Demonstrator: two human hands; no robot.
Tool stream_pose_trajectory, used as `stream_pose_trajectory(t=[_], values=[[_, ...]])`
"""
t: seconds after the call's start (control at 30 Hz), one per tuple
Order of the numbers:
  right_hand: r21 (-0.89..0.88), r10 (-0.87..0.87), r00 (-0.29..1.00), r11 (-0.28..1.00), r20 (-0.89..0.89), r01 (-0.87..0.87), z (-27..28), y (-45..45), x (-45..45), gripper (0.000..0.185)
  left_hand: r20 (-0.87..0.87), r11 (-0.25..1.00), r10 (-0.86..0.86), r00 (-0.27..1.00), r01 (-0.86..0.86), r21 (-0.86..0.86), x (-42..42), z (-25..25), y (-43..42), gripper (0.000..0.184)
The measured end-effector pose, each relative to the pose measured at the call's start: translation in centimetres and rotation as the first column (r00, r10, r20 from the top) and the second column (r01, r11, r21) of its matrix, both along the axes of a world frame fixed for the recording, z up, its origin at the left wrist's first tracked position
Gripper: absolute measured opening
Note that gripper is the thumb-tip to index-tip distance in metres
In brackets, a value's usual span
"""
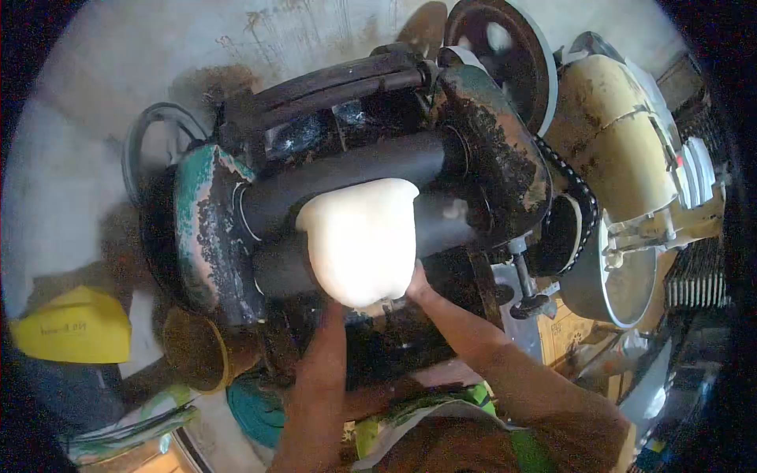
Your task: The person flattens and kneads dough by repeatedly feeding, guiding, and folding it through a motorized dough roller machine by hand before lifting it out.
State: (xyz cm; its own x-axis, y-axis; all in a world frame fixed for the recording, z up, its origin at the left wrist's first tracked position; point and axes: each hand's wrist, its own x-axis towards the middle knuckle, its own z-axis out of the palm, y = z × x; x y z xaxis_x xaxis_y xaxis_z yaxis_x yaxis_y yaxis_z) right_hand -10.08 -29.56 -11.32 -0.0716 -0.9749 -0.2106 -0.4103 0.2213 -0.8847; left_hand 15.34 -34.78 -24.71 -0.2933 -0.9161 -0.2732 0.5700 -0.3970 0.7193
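Observation:
A smooth, bright white sheet of dough (363, 240) hangs over the two dark rollers (347, 167) of a dough roller machine, its lower end folded under toward me. My right hand (419, 284) grips the dough's lower right edge; its fingers pass behind the dough. At the lower left edge, my left hand (334, 309) is in shadow and mostly covered by the dough, apparently holding it from below. The machine's side frames, with chipped green paint (197, 197), stand on either side of the rollers.
A drive chain (579, 189) runs along the machine's right side, below a large flywheel (505, 55). Farther right stand a cream-coloured machine (623, 134) and a metal bowl (631, 292). A yellow container (75, 327) sits at the left, and a screw handle (527, 288) sticks out at the right.

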Motion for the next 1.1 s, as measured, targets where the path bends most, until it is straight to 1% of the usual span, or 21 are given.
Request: stream_pose_trajectory(t=[0.03,0.07,0.1,0.13,0.17,0.2,0.27,0.3,0.33,0.37,0.4,0.43,0.47,0.53,0.57,0.63,0.77,0.87,0.9,0.97,1.1], values=[[0.018,-0.065,0.997,0.998,0.052,0.064,-2.5,0.2,0.0,0.044,0.035,1.0,-0.008,0.999,0.008,0.006,-1.6,0.0,0.1,0.066],[0.023,-0.063,0.996,0.998,0.058,0.062,-4.9,1.1,0.5,0.044,0.073,1.0,-0.017,0.997,0.016,0.014,-1.9,0.3,1.4,0.066],[0.016,-0.117,0.92,0.993,0.373,0.12,-2.4,0.5,1.4,0.051,0.108,1.0,-0.025,0.994,0.024,0.006,-2.7,0.3,3.0,0.066],[0.027,-0.149,0.75,0.985,0.645,0.173,0.0,-0.3,1.8,0.058,0.137,1.0,-0.031,0.99,0.031,-0.001,-2.4,0.4,3.6,0.066],[0.069,-0.171,0.501,0.974,0.848,0.215,2.2,-0.2,1.9,0.066,0.165,0.999,-0.039,0.985,0.039,0.007,-2.3,0.2,3.6,0.066],[0.081,-0.182,0.499,0.973,0.847,0.216,2.9,0.2,1.9,0.066,0.198,0.998,-0.053,0.979,0.049,0.024,-2.1,-0.4,3.9,0.065],[0.19,-0.191,0.097,0.981,0.977,0.027,3.1,-0.7,1.1,0.056,0.259,0.997,-0.068,0.963,0.058,0.045,-3.2,-0.9,1.9,0.065],[0.209,-0.217,-0.114,0.975,0.969,-0.078,2.6,-0.9,0.7,0.053,0.289,0.997,-0.076,0.954,0.064,0.054,-4.4,-0.7,0.2,0.065],[0.215,-0.223,-0.117,0.974,0.968,-0.076,2.1,-0.8,1.0,0.053,0.32,0.995,-0.092,0.943,0.075,0.066,-5.5,-0.5,-1.2,0.065],[0.151,-0.146,0.23,0.989,0.962,-0.001,-2.3,-0.4,1.3,0.054,0.348,0.993,-0.109,0.931,0.089,0.074,-6.7,0.2,-2.5,0.065],[0.061,-0.078,0.555,0.997,0.828,0.05,-6.5,-0.3,1.5,0.056,0.375,0.991,-0.128,0.918,0.106,0.079,-7.5,1.4,-3.5,0.064],[-0.036,-0.034,0.811,0.997,0.585,0.067,-8.9,-0.3,1.5,0.058,0.402,0.989,-0.148,0.904,0.124,0.086,-2.8,1.1,0.7,0.064],[-0.031,-0.042,0.81,0.997,0.585,0.073,-7.5,-0.3,1.6,0.058,0.429,0.986,-0.167,0.888,0.138,0.098,-3.4,0.8,2.7,0.064],[-0.052,0.067,0.661,0.998,0.747,-0.042,-0.1,0.1,2.0,0.055,0.478,0.977,-0.208,0.853,0.164,0.133,-5.3,0.7,1.7,0.064],[-0.08,0.12,0.575,0.992,0.81,-0.095,1.8,-0.4,1.5,0.055,0.498,0.974,-0.226,0.837,0.179,0.141,-6.8,0.8,-0.4,0.063],[-0.082,0.114,0.608,0.993,0.785,-0.08,1.2,-1.0,0.6,0.055,0.538,0.965,-0.264,0.8,0.217,0.15,-3.7,0.3,3.9,0.063],[-0.072,0.121,0.695,0.992,0.709,-0.099,0.4,-4.4,1.5,0.055,0.623,0.951,-0.31,0.718,0.249,0.185,-4.6,0.3,3.3,0.062],[-0.073,0.146,0.744,0.989,0.652,-0.129,-1.5,1.4,-4.6,0.054,0.69,0.945,-0.324,0.647,0.253,0.207,-5.7,0.9,0.2,0.062],[-0.072,0.154,0.759,0.987,0.633,-0.141,-1.3,2.1,-6.5,0.054,0.711,0.943,-0.329,0.622,0.252,0.216,-2.8,0.4,3.2,0.062],[-0.068,0.168,0.787,0.985,0.594,-0.159,-2.6,-4.5,-6.5,0.054,0.749,0.938,-0.341,0.568,0.253,0.236,2.2,0.9,7.9,0.061],[-0.058,0.19,0.841,0.981,0.507,-0.187,-2.5,-6.4,-7.0,0.054,0.811,0.926,-0.369,0.454,0.259,0.276,3.8,1.0,7.3,0.06]])
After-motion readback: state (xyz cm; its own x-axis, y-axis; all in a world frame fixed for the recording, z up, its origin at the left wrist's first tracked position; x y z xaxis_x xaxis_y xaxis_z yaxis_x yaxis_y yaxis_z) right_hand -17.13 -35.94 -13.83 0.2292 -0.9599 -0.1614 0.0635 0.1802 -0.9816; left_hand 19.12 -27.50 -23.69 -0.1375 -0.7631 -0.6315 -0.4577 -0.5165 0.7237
